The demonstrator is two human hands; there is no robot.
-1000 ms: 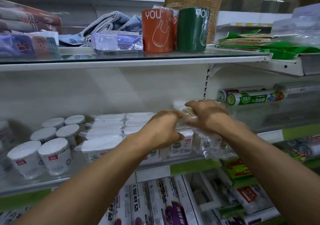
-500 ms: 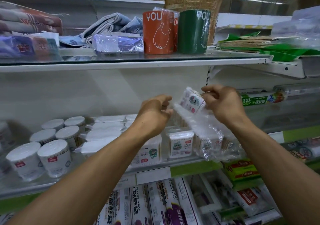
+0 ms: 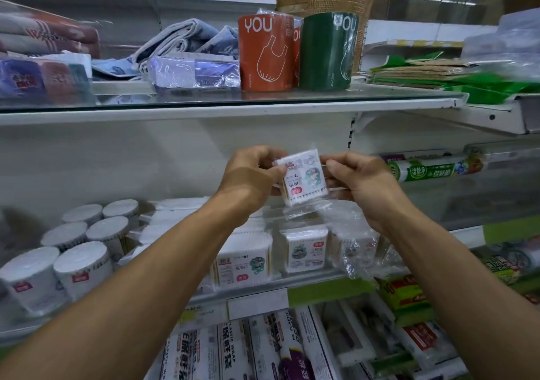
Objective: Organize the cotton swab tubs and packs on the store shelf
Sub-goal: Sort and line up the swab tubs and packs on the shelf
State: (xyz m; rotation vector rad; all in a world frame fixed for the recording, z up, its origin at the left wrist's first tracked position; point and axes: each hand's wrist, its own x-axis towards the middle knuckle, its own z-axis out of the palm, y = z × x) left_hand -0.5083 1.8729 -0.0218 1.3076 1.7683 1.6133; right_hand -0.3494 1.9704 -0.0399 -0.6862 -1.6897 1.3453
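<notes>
Head view, sole camera. Item: one cotton swab pack (image 3: 304,181), clear-wrapped, white label with a red tag, being held in the air in front of the shelf's back wall, above the row of standing packs (image 3: 306,249) on the middle shelf (image 3: 257,295). The left hand (image 3: 251,175) is pinching the pack's left edge with curled fingers and thumb; the right hand (image 3: 359,181) is pinching its right edge the same way, so the pack is sitting between the two hands, equally near to each. The label is reading sideways and the swab sticks seem to be running roughly upright with a slight tilt, white tips showing along the lower edge. Loose clear wrapping (image 3: 309,211) is hanging just below the pack, and a crumpled clear bag (image 3: 359,251) is lying at the right end of the row, partly covering further packs. Round white tubs (image 3: 81,265) are standing in a cluster at the left of the same shelf, well apart from the held pack; flat white packs (image 3: 175,207) are lying between tubs and row. Judgement: the governing relation is vertical, the held pack hanging almost directly over the row, so the placing would be calling for a straight lowering, probably with a turn to bring the label upright like its neighbours. Adjacent stock: orange roll (image 3: 267,53) and green roll (image 3: 328,50) on the upper shelf; cling-film roll (image 3: 438,170) at right.
</notes>
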